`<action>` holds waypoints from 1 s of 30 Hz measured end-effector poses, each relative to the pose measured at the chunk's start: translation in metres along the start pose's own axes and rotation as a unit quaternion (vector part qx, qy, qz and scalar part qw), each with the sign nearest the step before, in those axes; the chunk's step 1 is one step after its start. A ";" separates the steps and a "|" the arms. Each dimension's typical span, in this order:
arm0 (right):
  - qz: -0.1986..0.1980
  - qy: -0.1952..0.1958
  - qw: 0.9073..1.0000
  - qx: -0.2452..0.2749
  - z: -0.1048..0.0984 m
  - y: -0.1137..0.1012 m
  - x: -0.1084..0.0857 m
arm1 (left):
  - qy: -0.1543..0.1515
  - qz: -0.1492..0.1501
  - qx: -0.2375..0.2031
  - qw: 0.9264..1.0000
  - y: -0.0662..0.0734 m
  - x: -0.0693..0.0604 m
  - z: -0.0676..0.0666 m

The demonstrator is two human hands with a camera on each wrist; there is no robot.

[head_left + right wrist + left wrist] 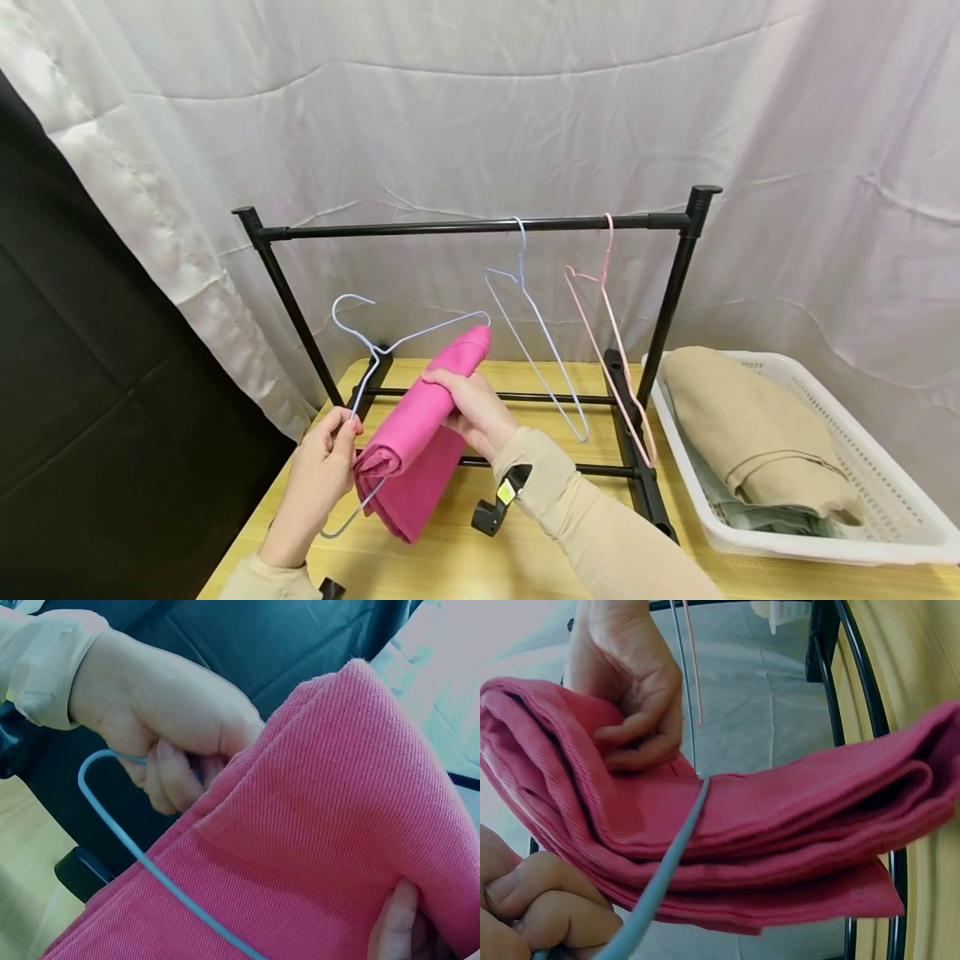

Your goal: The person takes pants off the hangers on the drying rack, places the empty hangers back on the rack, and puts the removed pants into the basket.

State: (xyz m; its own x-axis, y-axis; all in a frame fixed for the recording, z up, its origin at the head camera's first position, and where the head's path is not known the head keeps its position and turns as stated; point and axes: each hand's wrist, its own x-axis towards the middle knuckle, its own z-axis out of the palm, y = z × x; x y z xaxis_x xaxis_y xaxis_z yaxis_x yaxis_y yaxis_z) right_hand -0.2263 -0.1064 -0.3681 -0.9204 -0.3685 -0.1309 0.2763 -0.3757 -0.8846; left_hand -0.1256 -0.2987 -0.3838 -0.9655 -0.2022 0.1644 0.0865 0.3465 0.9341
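Note:
A folded pink garment [427, 421] hangs over the lower bar of a light blue hanger [660, 881], with layers on both sides of the bar. My left hand [321, 471] grips the hanger's wire at its left side, thumb against fingers. The hanger is tilted, its hook toward the upper left and off the rail. My right hand [480, 412] holds the garment, thumb on top and fingers tucked beneath the fold. In the right wrist view, the garment [322, 802] covers part of the left hand [172, 712]. Whether it is trousers, I cannot tell.
A black rack [420, 227] stands on the wooden table [480, 567]. From its rail hang another blue hanger [550, 337] and a pink hanger [587, 358], both bare. At the right, a white basket [900, 550] holds beige [750, 417] and green folded cloth [772, 512].

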 end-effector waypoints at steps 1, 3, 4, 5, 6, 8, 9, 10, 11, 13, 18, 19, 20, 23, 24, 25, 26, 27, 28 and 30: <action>-0.001 0.000 1.000 -0.002 0.001 -0.001 -0.001 | -0.001 -0.001 0.000 1.000 -0.001 0.000 0.000; -0.003 -0.002 1.000 -0.006 0.003 -0.003 -0.003 | 0.000 -0.006 0.003 1.000 -0.003 0.001 -0.001; -0.004 -0.003 1.000 -0.009 0.004 -0.004 -0.004 | 0.002 -0.007 0.007 1.000 -0.004 0.001 -0.001; -0.004 -0.006 1.000 -0.012 0.005 -0.005 -0.005 | 0.004 -0.009 0.010 1.000 -0.005 0.002 -0.001; -0.004 -0.008 1.000 -0.015 0.006 -0.006 -0.006 | 0.006 -0.011 0.016 1.000 -0.006 0.002 -0.001; -0.006 -0.016 1.000 -0.019 0.008 -0.008 -0.007 | 0.012 -0.015 0.027 0.999 -0.008 0.002 -0.002; -0.006 -0.018 1.000 -0.020 0.009 -0.010 -0.008 | 0.014 -0.015 0.031 0.999 -0.009 0.002 -0.002; -0.007 -0.021 1.000 -0.021 0.010 -0.011 -0.009 | 0.015 -0.017 0.035 0.999 -0.010 0.002 -0.002; -0.008 -0.022 1.000 -0.021 0.011 -0.013 -0.010 | 0.016 -0.019 0.036 0.999 -0.011 0.003 -0.002; -0.008 -0.024 0.999 -0.020 0.013 -0.016 -0.012 | 0.016 -0.024 0.033 0.999 -0.012 0.003 -0.003; -0.006 -0.026 0.999 -0.021 0.016 -0.022 -0.015 | 0.018 -0.040 0.017 0.999 -0.018 0.005 -0.004; -0.007 -0.027 0.999 -0.022 0.016 -0.022 -0.015 | 0.019 -0.043 0.015 0.999 -0.020 0.006 -0.004; -0.008 -0.028 0.999 -0.022 0.016 -0.023 -0.016 | 0.020 -0.047 0.012 0.999 -0.022 0.006 -0.004; -0.011 -0.032 0.999 -0.020 0.018 -0.025 -0.017 | 0.022 -0.058 0.001 0.998 -0.029 0.008 -0.004; -0.011 -0.033 0.999 -0.018 0.019 -0.025 -0.018 | 0.023 -0.060 -0.001 0.998 -0.032 0.008 -0.004; -0.012 -0.034 0.999 -0.015 0.020 -0.027 -0.019 | 0.022 -0.063 -0.007 0.998 -0.033 0.008 -0.004; -0.013 -0.036 0.999 -0.013 0.021 -0.028 -0.020 | 0.022 -0.065 -0.013 0.998 -0.035 0.008 -0.003; -0.015 -0.037 0.999 -0.012 0.022 -0.029 -0.021 | 0.021 -0.067 -0.019 0.997 -0.036 0.008 -0.003; -0.017 -0.038 0.999 -0.011 0.023 -0.031 -0.022 | 0.021 -0.069 -0.027 0.997 -0.037 0.008 -0.002; -0.019 -0.038 0.999 -0.012 0.024 -0.033 -0.025 | 0.019 -0.072 -0.044 0.996 -0.039 0.008 -0.001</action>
State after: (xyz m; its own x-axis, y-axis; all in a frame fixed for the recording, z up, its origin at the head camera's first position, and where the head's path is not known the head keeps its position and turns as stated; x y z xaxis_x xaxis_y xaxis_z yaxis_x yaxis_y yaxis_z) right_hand -0.2062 -0.1053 -0.3246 -0.9060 -0.4185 -0.0630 0.2334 -0.3699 -0.8993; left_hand -0.1366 -0.3143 -0.4186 -0.9595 -0.2793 0.0362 -0.0304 0.2305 0.9726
